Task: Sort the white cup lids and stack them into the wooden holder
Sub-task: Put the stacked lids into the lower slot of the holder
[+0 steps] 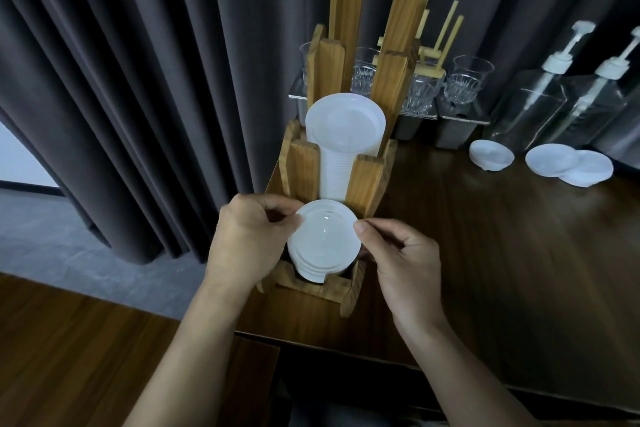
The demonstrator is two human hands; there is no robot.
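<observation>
Dark wooden surface (485, 253)
On it stand a slatted wooden holder (363, 180), clear pump bottles (530, 114) and steel tubs (453, 132); three white plastic lids (550, 160) lie loose.

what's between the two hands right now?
Head view: a stack of white lids in the front slot of the wooden holder, with left hand and right hand each pinching its rim.

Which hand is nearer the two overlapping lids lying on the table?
Right. The right hand pinches the right edge of the lid stack, on the side toward the overlapping lids; the left hand pinches its left edge, farther away.
</observation>
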